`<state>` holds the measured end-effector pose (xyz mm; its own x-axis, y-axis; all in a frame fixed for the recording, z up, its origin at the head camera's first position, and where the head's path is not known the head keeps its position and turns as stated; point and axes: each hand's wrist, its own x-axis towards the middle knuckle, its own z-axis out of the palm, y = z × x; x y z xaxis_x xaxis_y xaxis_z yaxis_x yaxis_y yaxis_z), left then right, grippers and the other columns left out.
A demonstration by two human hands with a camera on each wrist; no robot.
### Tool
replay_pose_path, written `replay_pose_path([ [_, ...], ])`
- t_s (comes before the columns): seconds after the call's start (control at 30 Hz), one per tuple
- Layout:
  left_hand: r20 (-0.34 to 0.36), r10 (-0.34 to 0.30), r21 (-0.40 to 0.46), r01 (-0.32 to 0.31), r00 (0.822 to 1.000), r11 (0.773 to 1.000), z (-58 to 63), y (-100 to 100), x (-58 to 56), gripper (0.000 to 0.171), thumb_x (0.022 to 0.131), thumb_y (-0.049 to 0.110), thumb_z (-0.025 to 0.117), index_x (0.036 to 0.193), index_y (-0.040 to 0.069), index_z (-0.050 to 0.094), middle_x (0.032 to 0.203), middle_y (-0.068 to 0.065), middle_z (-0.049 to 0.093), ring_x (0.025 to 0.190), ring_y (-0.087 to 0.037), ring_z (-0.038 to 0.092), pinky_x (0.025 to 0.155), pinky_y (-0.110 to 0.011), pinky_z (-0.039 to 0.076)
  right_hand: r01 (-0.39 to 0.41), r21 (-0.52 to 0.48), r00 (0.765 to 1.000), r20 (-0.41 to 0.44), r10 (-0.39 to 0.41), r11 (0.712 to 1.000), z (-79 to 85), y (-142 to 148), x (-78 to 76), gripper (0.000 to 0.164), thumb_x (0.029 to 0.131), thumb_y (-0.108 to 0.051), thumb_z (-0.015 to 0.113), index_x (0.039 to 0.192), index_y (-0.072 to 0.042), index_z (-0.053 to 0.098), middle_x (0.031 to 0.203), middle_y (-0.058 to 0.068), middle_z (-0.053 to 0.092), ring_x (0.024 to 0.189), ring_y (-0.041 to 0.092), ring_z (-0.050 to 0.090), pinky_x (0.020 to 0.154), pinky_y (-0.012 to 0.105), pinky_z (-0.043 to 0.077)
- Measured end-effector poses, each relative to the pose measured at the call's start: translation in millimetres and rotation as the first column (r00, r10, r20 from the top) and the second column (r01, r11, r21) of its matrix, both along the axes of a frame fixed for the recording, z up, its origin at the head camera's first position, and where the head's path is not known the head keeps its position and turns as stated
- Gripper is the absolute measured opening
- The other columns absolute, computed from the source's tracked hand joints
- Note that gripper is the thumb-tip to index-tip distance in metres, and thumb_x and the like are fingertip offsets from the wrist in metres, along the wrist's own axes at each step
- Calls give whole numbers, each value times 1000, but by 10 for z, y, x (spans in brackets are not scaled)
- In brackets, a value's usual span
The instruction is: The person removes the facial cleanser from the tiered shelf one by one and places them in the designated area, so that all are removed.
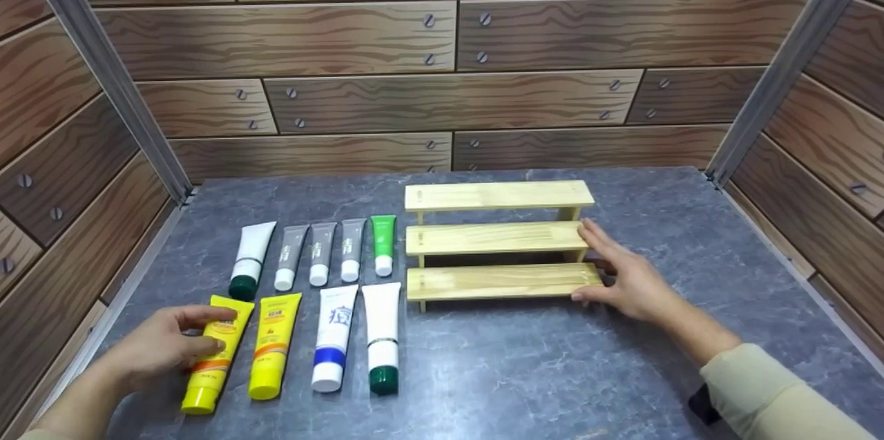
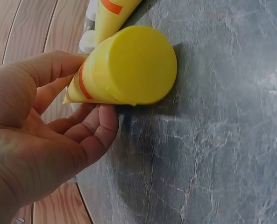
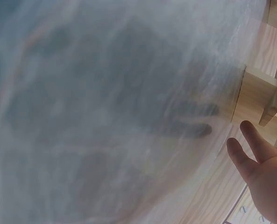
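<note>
Yellow squeeze tube (image 1: 207, 378) with an orange band is gripped between the thumb and fingers of my left hand (image 1: 155, 343) at the front left. In the left wrist view its round cap (image 2: 143, 65) faces the camera. A second yellow tube (image 1: 274, 340) lies just to the right. My right hand (image 1: 639, 281) touches the right end of a three-step wooden rack (image 1: 497, 238): the thumb is at the lowest step, a finger at the middle step. Two straight fingers (image 3: 243, 161) show beside the rack's wooden end in the right wrist view.
Beside the yellow tubes lie a white tube with a blue band (image 1: 335, 336) and a white tube with a green cap (image 1: 382, 333). Behind are another green-capped white tube (image 1: 253, 257), several grey tubes (image 1: 320, 250) and a green tube (image 1: 383, 243). Wood-patterned walls (image 1: 442, 39) enclose the table.
</note>
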<state>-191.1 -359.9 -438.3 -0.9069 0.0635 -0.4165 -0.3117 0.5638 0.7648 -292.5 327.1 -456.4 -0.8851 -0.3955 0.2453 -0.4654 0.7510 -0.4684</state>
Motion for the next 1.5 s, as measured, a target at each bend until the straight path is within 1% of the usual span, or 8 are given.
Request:
replay_pose_path([
  [0.2, -35, -18, -27, 17, 999, 1000, -2, 16, -22, 52, 96, 16, 77, 145, 4, 64, 142, -25, 55, 115, -33, 54, 85, -38, 54, -4, -10, 1000, -3, 4, 1000, 3, 9, 2, 110, 81, -46, 90, 167, -12, 32, 174, 13, 23, 148, 52, 35, 117, 70, 29],
  [0.4, -50, -32, -21, 31, 998, 999, -25, 15, -20, 53, 98, 18, 78, 146, 1, 62, 132, -17, 61, 106, -28, 55, 81, -37, 54, -3, -5, 1000, 9, 3, 1000, 3, 12, -1, 111, 80, -46, 90, 167, -12, 32, 173, 15, 23, 149, 52, 34, 117, 70, 27],
  [0.67, -65, -25, -16, 24, 998, 1000, -26, -12, -5, 58, 96, 20, 80, 146, -2, 61, 125, -14, 65, 100, -25, 58, 75, -36, 56, 4, 4, 1000, 13, -4, 1000, 8, 28, -11, 111, 81, -47, 90, 168, -13, 31, 174, 12, 22, 148, 52, 35, 117, 70, 29],
  [0.83, -63, -20, -22, 18, 998, 1000, -26, -53, -5, 59, 96, 23, 80, 146, -2, 61, 130, -16, 65, 104, -24, 60, 79, -36, 58, 5, 12, 1000, 13, -6, 1000, 7, 30, -17, 110, 81, -47, 90, 168, -14, 31, 175, 11, 21, 148, 52, 35, 117, 70, 29],
  [1.07, -66, -7, -8, 7, 998, 1000, -13, -93, 1, 60, 97, 23, 79, 147, -4, 58, 138, -26, 61, 113, -28, 63, 83, -39, 60, 12, 23, 1000, 22, -13, 1000, 24, 41, -30, 112, 81, -50, 89, 168, -14, 29, 175, 11, 20, 149, 52, 34, 116, 71, 29],
  [1.3, -69, 17, -12, -18, 997, 1000, -12, -60, -14, 61, 96, 22, 81, 146, -3, 59, 140, -27, 61, 113, -28, 64, 82, -39, 62, 20, 38, 999, 27, -21, 999, 43, 79, -28, 113, 80, -50, 89, 168, -14, 29, 175, 11, 19, 148, 54, 35, 116, 72, 28],
  [1.4, -73, 11, -18, -12, 997, 1000, 11, -53, -29, 64, 96, 24, 81, 147, -5, 56, 140, -29, 60, 113, -29, 64, 82, -41, 62, 24, 45, 999, 30, -25, 999, 58, 87, -30, 113, 80, -50, 89, 168, -13, 29, 175, 12, 19, 148, 54, 34, 116, 72, 28],
  [1.5, -78, 20, -32, -23, 997, 999, 67, -45, -47, 66, 96, 26, 81, 149, -5, 55, 143, -32, 57, 116, -32, 64, 83, -42, 63, 25, 55, 999, 34, -27, 998, 73, 76, -37, 113, 81, -50, 89, 169, -13, 28, 175, 13, 18, 148, 54, 34, 116, 72, 28],
])
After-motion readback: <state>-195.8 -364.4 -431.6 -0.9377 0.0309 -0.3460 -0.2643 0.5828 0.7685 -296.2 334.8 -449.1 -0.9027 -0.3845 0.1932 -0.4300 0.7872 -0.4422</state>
